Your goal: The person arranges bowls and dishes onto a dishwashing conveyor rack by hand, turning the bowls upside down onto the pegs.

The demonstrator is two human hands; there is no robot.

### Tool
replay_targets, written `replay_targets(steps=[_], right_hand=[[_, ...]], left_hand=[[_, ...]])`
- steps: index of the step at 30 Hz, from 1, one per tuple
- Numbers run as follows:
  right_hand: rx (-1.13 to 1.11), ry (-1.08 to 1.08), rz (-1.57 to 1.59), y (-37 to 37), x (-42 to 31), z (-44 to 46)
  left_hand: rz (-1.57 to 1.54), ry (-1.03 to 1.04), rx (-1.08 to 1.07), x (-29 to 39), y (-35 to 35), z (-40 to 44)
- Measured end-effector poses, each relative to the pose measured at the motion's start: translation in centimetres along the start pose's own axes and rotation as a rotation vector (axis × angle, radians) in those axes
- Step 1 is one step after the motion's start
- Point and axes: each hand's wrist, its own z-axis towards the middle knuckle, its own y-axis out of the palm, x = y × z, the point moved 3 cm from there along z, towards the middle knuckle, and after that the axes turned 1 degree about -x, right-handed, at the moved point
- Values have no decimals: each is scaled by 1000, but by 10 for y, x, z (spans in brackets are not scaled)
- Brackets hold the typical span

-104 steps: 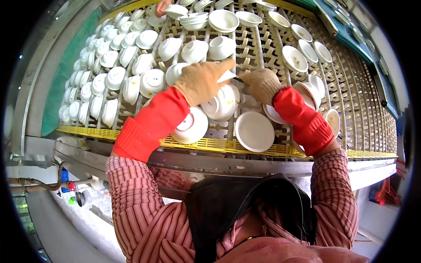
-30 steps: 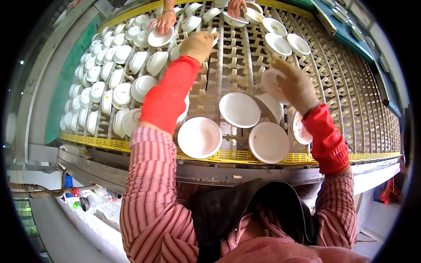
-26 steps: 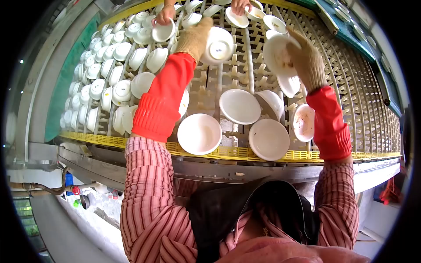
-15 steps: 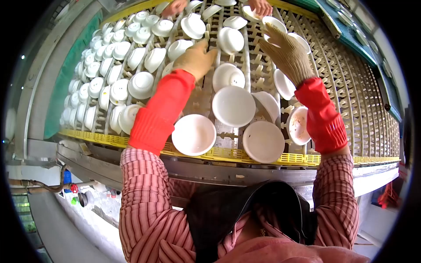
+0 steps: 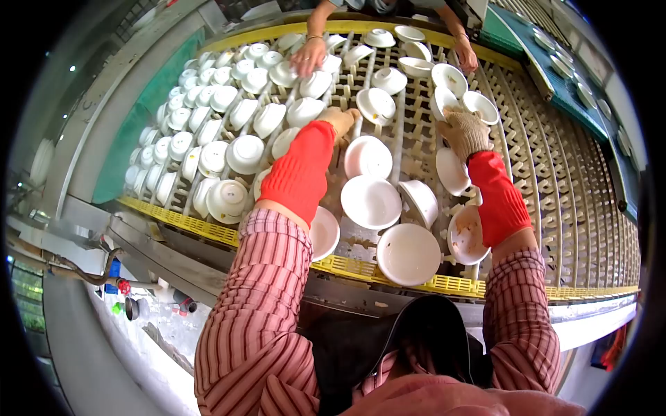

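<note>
Hiding part of a white bowl [image 5: 326,234] at lower centre, the striped left sleeve [image 5: 272,277] runs up to a red left cuff [image 5: 298,166] and the tan-gloved left hand [image 5: 337,123]. Its fingers are bent near an upturned bowl [image 5: 375,106]; whether they grip anything, I cannot tell. The knit-gloved right hand [image 5: 466,132], right of centre, overlaps the lower part of a tilted bowl [image 5: 443,100]; its grip is unclear too. The red right cuff [image 5: 499,197] adjoins a round, food-smeared bowl [image 5: 466,236]. Smooth bowls crowd the pegged conveyor's [image 5: 569,208] left half. Up top, a co-worker's 2 bare hands [image 5: 309,57] show, the body cut off.
</note>
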Motion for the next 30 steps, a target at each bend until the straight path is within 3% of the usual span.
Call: replay_targets(steps=[5,9,13,15,16,17,19,20,23,27,30], right_hand=[[-165,71,54,-24,-21,-13],[-108,128,195,-18,-22,-27],[-131,212,292,-21,-26,-28],[-57,166,266,-17,-22,-30],[-20,146,256,-13,-20,-31],[-20,158,274,-12,-20,-33],[-24,180,309,-15,-22,-35],[9,151,321,-11,-20,-35],[-3,185,316,-18,-23,-38],[-20,193,339,-18,-24,-38],[-16,193,352,-13,-21,-37]], left_hand=[[-111,72,-26,5,-5,-38],[-110,58,-114,0,-7,-24],[211,75,39,-8,0,13],[329,68,65,11,-5,-12],[406,190,195,13,0,-16],[497,110,70,36,-3,-35],[335,209,-51,80,-8,-99],[289,129,-92,52,2,-46],[408,1,-87,76,-1,-67],[629,-19,-45,57,12,-28],[891,340,-169,21,22,20]])
